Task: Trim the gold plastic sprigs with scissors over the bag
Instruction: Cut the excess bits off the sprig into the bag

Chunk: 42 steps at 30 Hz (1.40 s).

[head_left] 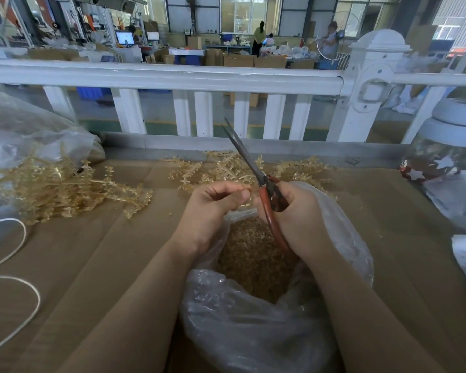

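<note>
My right hand (296, 211) grips red-handled scissors (256, 170); the blades point up and away, nearly closed. My left hand (215, 208) is beside it, thumb and fingers pinched on a small gold piece (246, 188) that is mostly hidden. Both hands hover over a clear plastic bag (253, 332) holding gold trimmings (253, 259). Untrimmed gold sprigs lie in a pile at the left (54, 189) and another behind the hands (226, 168).
The work surface is brown cardboard (105, 251). A large clear bag (24, 130) sits at the far left, white cord (16, 292) loops at the left edge. A jar with a white lid (447, 146) stands at the right. A white railing (172, 76) runs behind.
</note>
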Each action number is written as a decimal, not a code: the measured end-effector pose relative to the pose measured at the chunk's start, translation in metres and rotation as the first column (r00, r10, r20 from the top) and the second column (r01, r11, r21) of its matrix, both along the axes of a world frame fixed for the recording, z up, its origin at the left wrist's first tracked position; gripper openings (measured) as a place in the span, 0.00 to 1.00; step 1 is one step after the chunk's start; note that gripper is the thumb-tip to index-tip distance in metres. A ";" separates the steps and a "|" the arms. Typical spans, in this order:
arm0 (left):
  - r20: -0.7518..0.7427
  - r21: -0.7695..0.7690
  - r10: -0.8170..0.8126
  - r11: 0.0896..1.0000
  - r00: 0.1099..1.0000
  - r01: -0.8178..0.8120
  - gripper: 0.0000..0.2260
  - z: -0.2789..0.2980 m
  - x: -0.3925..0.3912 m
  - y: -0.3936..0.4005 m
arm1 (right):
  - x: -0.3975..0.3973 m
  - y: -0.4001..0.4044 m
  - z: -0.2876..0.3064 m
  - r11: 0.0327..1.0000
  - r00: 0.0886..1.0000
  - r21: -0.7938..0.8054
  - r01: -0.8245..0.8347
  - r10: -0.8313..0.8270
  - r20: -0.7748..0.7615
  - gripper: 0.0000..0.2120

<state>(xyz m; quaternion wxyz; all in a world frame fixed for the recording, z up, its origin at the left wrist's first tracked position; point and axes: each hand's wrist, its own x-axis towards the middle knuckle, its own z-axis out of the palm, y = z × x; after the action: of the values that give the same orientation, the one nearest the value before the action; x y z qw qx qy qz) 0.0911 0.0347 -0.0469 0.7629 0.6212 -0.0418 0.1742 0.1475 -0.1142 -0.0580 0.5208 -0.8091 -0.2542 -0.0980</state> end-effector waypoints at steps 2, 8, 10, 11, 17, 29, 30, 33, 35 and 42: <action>0.008 -0.027 0.004 1.000 1.000 -0.004 0.04 0.001 0.000 0.002 | -0.001 0.000 0.001 1.000 1.000 -0.002 0.000 0.000 0.007 0.08; -0.015 -0.018 0.047 0.999 0.999 -0.047 0.05 -0.002 0.002 0.009 | -0.002 -0.001 0.002 0.999 1.000 -0.043 0.014 -0.013 0.022 0.06; -0.028 -0.063 0.061 0.996 0.998 -0.063 0.03 -0.004 0.002 0.011 | -0.002 -0.002 0.002 0.998 0.999 -0.058 0.034 -0.034 0.011 0.07; -0.031 -0.083 0.071 0.994 0.997 -0.073 0.03 -0.004 0.002 0.011 | -0.001 -0.003 0.002 0.995 0.999 -0.085 0.050 -0.049 0.018 0.10; 0.004 -0.076 0.118 0.990 0.993 -0.117 0.05 -0.003 0.001 0.014 | 0.000 -0.006 0.000 0.943 0.969 -0.290 0.162 -0.097 0.227 0.31; 0.005 -0.109 0.097 0.989 0.995 -0.096 0.06 -0.002 0.003 0.017 | 0.005 -0.004 -0.003 0.863 0.931 -0.422 0.279 -0.136 0.339 0.35; 0.006 -0.119 0.095 0.988 0.996 -0.093 0.05 -0.002 0.003 0.017 | 0.004 -0.003 -0.002 0.861 0.932 -0.424 0.279 -0.136 0.336 0.35; 0.014 -0.131 0.090 0.987 0.996 -0.088 0.07 0.000 0.003 0.017 | 0.002 -0.005 0.000 0.854 0.917 -0.421 0.306 -0.145 0.372 0.28; 0.016 -0.141 0.085 0.987 0.996 -0.082 0.07 0.000 0.002 0.017 | 0.000 -0.006 0.000 0.851 0.907 -0.416 0.322 -0.151 0.394 0.24; -0.006 -0.202 0.074 0.977 0.997 -0.073 0.06 0.002 0.001 0.017 | -0.002 -0.004 0.003 0.845 0.884 -0.397 0.359 -0.171 0.434 0.20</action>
<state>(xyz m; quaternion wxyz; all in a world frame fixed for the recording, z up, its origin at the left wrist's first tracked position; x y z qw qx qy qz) 0.0920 0.0513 -0.0453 0.8150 0.5415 -0.0016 0.2063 0.1453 -0.1183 -0.0551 0.2320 -0.9028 -0.2501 -0.2620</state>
